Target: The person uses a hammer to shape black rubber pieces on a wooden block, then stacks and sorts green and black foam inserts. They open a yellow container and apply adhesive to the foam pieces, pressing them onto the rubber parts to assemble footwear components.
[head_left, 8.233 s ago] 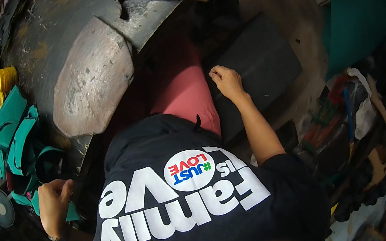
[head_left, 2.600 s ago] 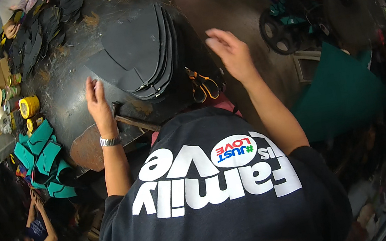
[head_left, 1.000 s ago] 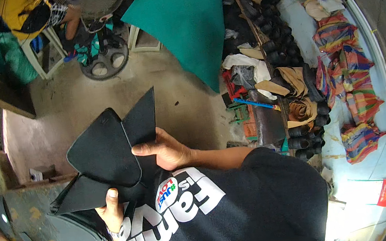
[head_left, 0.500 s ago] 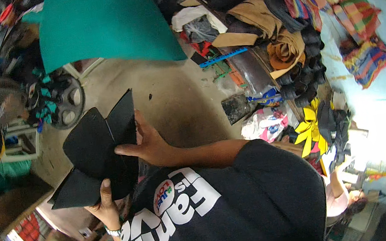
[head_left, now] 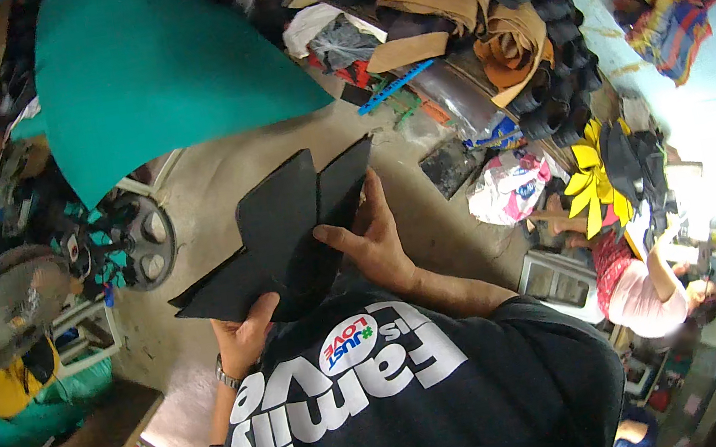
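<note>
In front of my chest I hold a stiff black cut sheet with several pointed flaps and slits between them. It looks like leather or foam; which one I cannot tell. My left hand pinches its lower left edge, thumb on top and fingers underneath. My right hand grips its right side, with the thumb pressed on the face near a slit and the other fingers behind. Whether it is one piece or several stacked together is unclear.
A large green sheet spreads ahead. Left stand a fan and a dark wheel-like base. To the right are tan material rolls, a white plastic bag and yellow cut pieces. A person sits at far right.
The view has turned, so the surroundings have shifted. Both hands and the black sheet now appear farther right in the picture, with the same hold on it.
</note>
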### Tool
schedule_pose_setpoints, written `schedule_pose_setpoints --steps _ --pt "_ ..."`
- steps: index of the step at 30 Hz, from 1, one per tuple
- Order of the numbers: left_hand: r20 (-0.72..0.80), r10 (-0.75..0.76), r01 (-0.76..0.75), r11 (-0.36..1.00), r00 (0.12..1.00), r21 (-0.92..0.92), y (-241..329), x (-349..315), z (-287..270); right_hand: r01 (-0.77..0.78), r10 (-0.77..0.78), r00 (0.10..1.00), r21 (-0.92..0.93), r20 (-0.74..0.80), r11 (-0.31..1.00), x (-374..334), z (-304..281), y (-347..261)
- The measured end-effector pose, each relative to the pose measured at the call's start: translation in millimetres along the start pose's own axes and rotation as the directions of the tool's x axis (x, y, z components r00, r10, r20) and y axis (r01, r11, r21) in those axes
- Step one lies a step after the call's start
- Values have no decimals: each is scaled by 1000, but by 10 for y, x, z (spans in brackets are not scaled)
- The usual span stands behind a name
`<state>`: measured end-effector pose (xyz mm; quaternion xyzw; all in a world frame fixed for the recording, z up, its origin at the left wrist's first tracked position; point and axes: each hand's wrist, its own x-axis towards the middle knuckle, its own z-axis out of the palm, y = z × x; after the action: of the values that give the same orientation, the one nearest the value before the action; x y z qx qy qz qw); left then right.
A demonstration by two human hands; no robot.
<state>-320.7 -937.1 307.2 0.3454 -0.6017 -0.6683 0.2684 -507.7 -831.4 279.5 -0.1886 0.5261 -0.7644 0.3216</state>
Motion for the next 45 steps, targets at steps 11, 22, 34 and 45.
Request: schedule_pose_setpoints --steps 11,22,34,45 --pt "291 1 24 996 957 -83 -85 760 -591 54 -55 977 -10 -204 999 478 557 -41" --pt "588 -123 202 977 800 -70 -87 1745 -26 268 -362 865 -290 -348 919 512 425 -246" --pt "813 -73 257 962 578 -96 262 2469 1649 339 -91 739 252 -667 906 973 -748 -956" --pt "861 -190 241 967 472 82 710 3027 2376 309 -261 513 -108 -817 945 1568 -1203 -1222"
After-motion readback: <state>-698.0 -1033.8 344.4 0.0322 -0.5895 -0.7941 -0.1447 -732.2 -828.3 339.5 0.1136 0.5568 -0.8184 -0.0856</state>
